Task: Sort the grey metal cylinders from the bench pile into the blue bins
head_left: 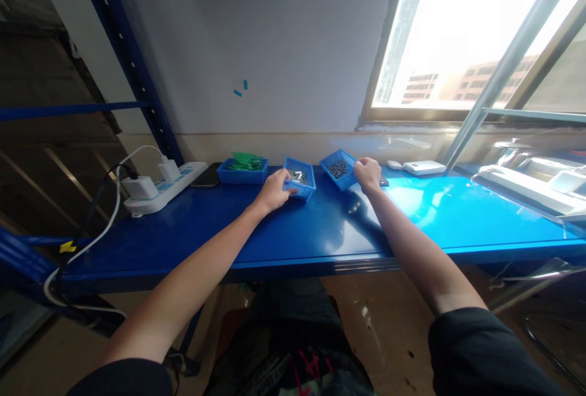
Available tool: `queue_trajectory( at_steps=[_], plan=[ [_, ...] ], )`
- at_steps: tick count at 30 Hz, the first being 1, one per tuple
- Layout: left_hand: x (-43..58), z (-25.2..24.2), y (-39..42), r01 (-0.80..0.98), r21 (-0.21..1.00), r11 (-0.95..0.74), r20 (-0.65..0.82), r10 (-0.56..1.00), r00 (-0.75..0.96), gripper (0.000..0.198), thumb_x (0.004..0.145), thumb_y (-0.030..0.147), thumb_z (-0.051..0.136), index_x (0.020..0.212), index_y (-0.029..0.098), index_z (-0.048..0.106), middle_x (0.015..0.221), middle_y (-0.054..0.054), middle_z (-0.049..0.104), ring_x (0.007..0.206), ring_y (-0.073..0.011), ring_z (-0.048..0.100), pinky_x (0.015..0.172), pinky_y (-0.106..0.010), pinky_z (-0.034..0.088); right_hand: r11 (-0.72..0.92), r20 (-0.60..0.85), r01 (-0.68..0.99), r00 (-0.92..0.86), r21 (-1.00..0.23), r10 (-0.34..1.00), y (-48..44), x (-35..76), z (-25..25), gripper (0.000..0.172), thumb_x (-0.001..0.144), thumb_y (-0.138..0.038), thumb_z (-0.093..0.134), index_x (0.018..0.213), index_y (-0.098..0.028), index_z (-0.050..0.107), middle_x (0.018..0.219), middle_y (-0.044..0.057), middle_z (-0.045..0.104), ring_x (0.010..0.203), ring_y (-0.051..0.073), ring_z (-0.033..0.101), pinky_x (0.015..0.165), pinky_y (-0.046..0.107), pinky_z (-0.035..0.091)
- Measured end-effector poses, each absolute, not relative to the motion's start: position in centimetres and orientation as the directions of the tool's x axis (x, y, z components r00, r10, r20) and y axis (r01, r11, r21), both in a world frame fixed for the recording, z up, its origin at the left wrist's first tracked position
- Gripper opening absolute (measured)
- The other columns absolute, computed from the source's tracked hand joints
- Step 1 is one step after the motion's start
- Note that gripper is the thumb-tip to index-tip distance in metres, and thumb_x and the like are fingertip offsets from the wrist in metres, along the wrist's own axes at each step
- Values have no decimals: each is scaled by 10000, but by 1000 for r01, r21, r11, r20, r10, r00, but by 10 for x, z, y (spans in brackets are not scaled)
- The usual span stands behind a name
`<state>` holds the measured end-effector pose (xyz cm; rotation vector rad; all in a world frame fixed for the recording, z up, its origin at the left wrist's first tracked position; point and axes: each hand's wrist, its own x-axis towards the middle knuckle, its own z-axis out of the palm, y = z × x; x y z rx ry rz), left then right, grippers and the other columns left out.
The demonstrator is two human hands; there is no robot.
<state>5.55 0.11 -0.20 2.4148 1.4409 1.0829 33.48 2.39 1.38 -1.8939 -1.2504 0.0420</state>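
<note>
My left hand (pixel 275 190) is closed on the left side of a small blue plastic bin (pixel 306 193), which holds silvery metal pieces (pixel 298 176). To its right, my right hand (pixel 367 173) grips the right side of a second blue bin (pixel 347 183), tilted, with many small dark parts (pixel 339 168) inside; they look like screws, but are too small to be sure. A third blue bin (pixel 242 177), filled with green plastic pieces (pixel 246 162), stands left of my left hand, touched by neither hand.
On the blue table (pixel 274 237), a white power strip (pixel 165 188) with plugged-in chargers and a dark phone (pixel 206 176) lie at left. A white case (pixel 424 168) and another power strip (pixel 535 188) are at right. A slanted metal post (pixel 513 48) crosses the window.
</note>
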Motion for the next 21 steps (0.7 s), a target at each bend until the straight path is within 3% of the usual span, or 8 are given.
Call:
queue_trajectory(
  at_steps=[5, 9, 17, 21],
  plan=[
    [54, 4, -2, 675, 377, -634, 629, 711, 316, 241, 716, 180, 685, 900, 207, 532, 1041, -60, 645, 1047, -244, 600, 948, -364, 452, -21, 533, 803, 415, -595, 738, 19, 314, 16, 331, 788, -308, 484, 1000, -188, 708, 1066, 107, 667, 965, 255, 624, 876, 368, 471],
    [48, 8, -2, 684, 288, -670, 652, 660, 373, 255, 739, 104, 621, 963, 208, 556, 1189, -96, 631, 1286, -281, 477, 1059, -409, 397, 23, 570, 841, 345, -540, 745, 12, 297, 18, 289, 782, -327, 507, 959, -198, 696, 1019, 93, 652, 927, 259, 617, 830, 375, 478],
    [57, 15, -12, 780, 112, -616, 595, 670, 444, 326, 765, 11, 512, 1033, 174, 601, 1298, -139, 566, 1301, -286, 436, 1075, -440, 401, 101, 614, 879, 238, -465, 752, 0, 277, 22, 255, 785, -378, 518, 892, -208, 676, 962, 71, 648, 882, 240, 592, 762, 354, 468],
    [72, 19, -22, 796, 126, -592, 530, 718, 450, 343, 784, 23, 487, 1028, 215, 632, 1384, -103, 514, 1310, -296, 414, 1038, -506, 424, 135, 652, 917, 157, -375, 742, -9, 265, 25, 244, 805, -372, 508, 877, -210, 675, 980, 74, 643, 948, 251, 569, 784, 354, 455]
  ],
)
